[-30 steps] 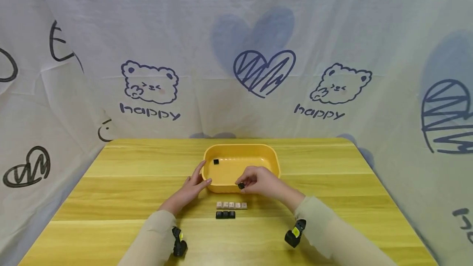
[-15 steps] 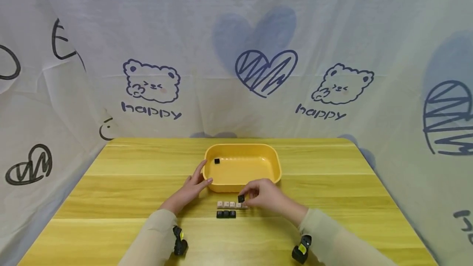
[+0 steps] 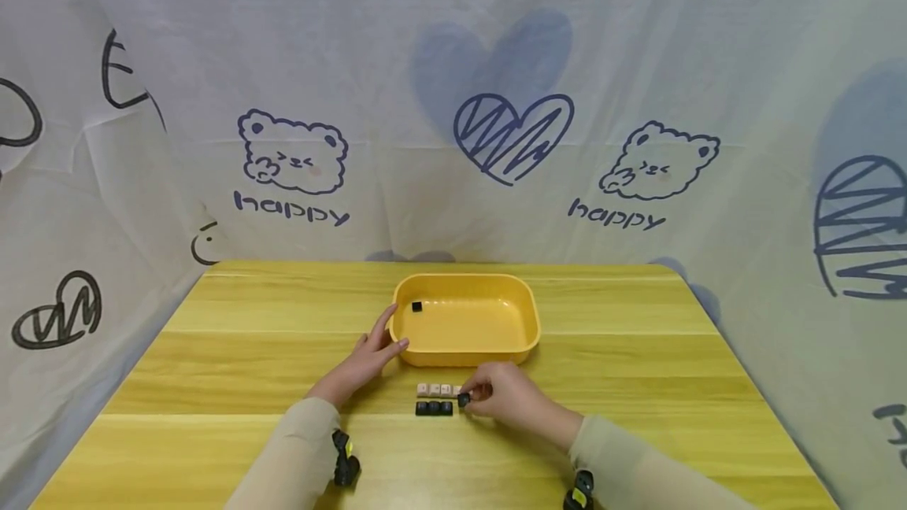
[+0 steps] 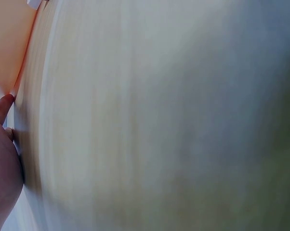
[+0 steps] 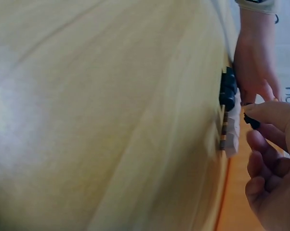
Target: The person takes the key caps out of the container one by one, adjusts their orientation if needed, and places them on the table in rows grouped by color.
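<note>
Between thumb and fingertips, my right hand (image 3: pixel 505 396) pinches a black keycap (image 3: pixel 464 400), held to the right of a row of three black keycaps (image 3: pixel 434 409). Just beyond that row lies a row of white keycaps (image 3: pixel 434 390), its right end partly hidden by the hand. The right wrist view shows the pinched keycap (image 5: pixel 252 121) off the table, near the rows. My left hand (image 3: pixel 360 364) rests with fairly straight, spread fingers against the left end of a yellow plastic tray (image 3: pixel 468 358), thumb at its near corner. One black keycap (image 3: pixel 416 307) lies inside the tray, toward the back left.
The wood-grain table (image 3: pixel 623 352) extends on both sides of the tray and toward the front. A printed white cloth (image 3: pixel 397 203) hangs behind the table and along its sides. Each wrist wears a small black camera (image 3: pixel 345 459).
My right hand has carried the black keycap from over the tray's near rim toward the front, past the white row to beside the black row. The left hand has stayed at the tray.
</note>
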A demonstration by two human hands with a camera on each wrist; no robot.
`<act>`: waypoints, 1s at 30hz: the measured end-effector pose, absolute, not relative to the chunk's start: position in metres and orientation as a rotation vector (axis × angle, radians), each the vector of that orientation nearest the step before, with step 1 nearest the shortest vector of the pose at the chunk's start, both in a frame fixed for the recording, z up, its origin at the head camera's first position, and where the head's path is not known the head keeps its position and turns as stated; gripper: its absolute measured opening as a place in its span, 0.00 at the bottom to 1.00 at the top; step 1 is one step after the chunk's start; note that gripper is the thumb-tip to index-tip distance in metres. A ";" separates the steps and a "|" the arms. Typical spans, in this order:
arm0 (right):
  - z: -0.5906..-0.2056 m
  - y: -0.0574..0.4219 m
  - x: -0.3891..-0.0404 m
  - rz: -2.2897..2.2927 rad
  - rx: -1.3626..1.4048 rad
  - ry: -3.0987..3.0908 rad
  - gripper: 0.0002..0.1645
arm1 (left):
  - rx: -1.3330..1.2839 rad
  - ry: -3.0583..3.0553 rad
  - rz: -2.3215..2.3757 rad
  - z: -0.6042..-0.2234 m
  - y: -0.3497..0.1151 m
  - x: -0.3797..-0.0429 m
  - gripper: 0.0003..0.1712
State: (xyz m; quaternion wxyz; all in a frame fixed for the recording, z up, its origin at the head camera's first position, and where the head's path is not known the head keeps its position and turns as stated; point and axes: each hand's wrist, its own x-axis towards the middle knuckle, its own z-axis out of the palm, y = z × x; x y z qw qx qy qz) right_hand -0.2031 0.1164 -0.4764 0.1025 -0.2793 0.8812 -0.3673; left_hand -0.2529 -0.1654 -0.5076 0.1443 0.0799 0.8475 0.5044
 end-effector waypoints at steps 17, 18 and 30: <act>-0.486 0.112 -0.197 -0.782 -0.958 2.776 0.10 | 0.235 2.445 1.454 -0.506 -0.164 -0.253 0.44; -0.486 0.111 -0.197 -0.777 -0.960 2.780 0.10 | 0.233 2.448 1.451 -0.507 -0.164 -0.253 0.44; -0.488 0.107 -0.197 -0.744 -0.950 2.778 0.12 | 0.221 2.441 1.457 -0.506 -0.165 -0.250 0.43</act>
